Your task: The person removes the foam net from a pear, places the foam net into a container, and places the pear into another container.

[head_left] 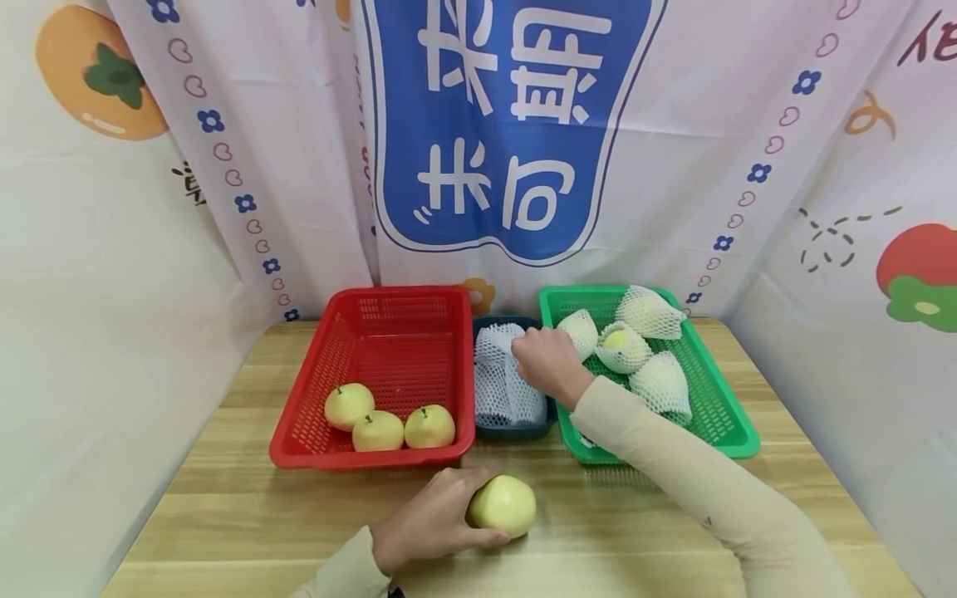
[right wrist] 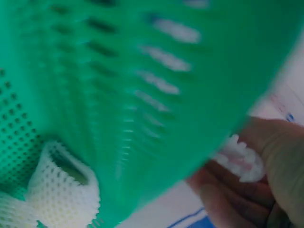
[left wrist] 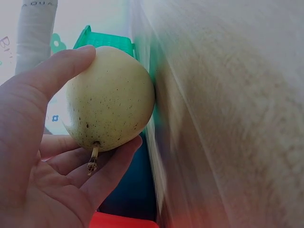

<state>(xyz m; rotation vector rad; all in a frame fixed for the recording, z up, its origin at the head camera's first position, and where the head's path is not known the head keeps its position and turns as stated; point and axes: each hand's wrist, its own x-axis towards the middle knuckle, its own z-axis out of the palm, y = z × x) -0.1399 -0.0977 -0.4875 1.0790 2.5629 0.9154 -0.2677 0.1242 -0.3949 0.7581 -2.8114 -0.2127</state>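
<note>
My left hand [head_left: 437, 519] grips a pale yellow pear [head_left: 504, 505] at the table's front middle, thumb on one side and fingers on the other. In the left wrist view the pear's brown stem [left wrist: 93, 160] points toward the palm. Over the right end of the dark blue basket [head_left: 516, 433], beside the green basket's left rim, my right hand [head_left: 552, 363] pinches a white foam net sleeve [right wrist: 244, 164]. Several more foam net sleeves [head_left: 493, 386] lie in the blue basket under that hand.
At left a red basket [head_left: 399, 324] has 3 bare pears [head_left: 377, 430] in its front part. To the right stands a green basket [head_left: 721, 399] with several net-wrapped pears [head_left: 661, 384]. All rest on a wooden table [head_left: 224, 507], with a printed cloth [head_left: 314, 166] behind.
</note>
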